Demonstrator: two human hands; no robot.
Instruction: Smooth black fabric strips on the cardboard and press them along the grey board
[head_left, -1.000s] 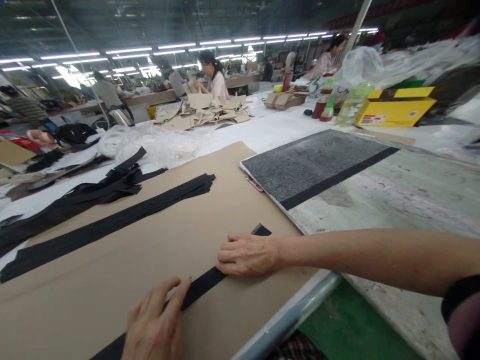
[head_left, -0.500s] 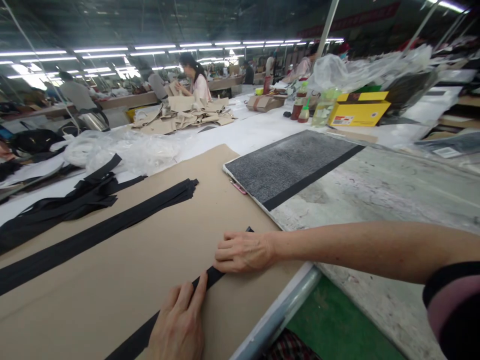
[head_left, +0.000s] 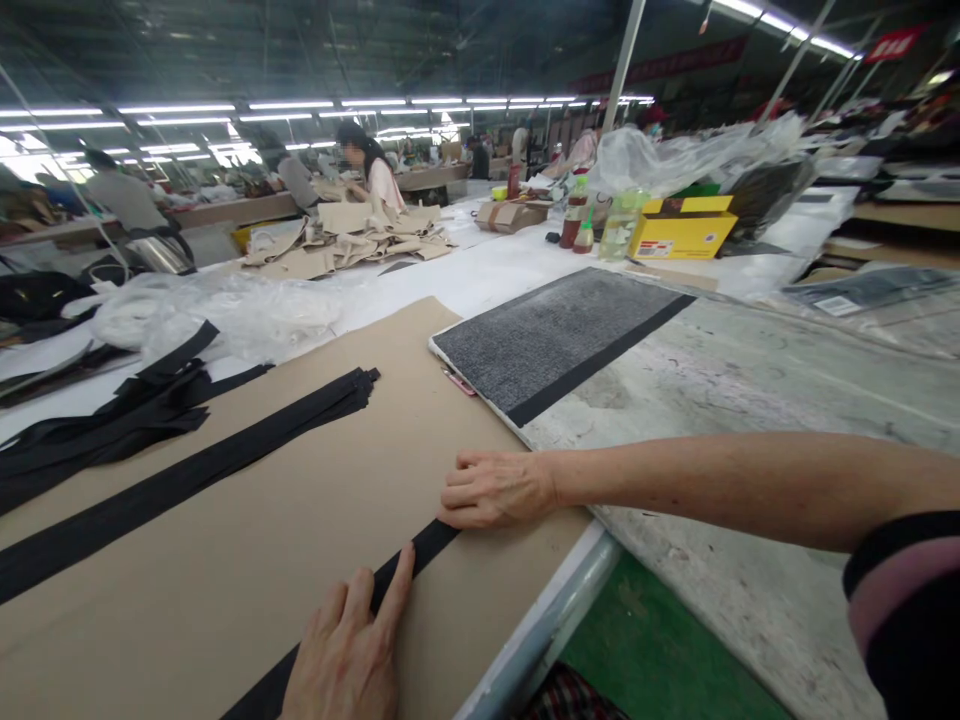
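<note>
- One black strip (head_left: 424, 543) lies slantwise on the cardboard (head_left: 315, 520), near the table's edge (head_left: 540, 625). It runs from the bottom of the view up to our right hand.
- Our left hand (head_left: 349, 655) lies flat on it, fingers straight and slightly spread, pressing down and gripping nothing.
- Our right hand (head_left: 495, 490) covers the strip's far end with its fingers curled; we cannot tell whether they pinch it.
- More strips (head_left: 187, 475) lie in a long stack further up the cardboard, well apart from ours, and a loose heap (head_left: 112, 425) lies beyond them at the left.
- Right of the cardboard lies a grey mat (head_left: 540, 340) with a dark band along one side.
- Further off stand a yellow box (head_left: 682, 228) and bottles (head_left: 576, 215), and a person (head_left: 371, 175) sits by tan pieces (head_left: 352, 245).
</note>
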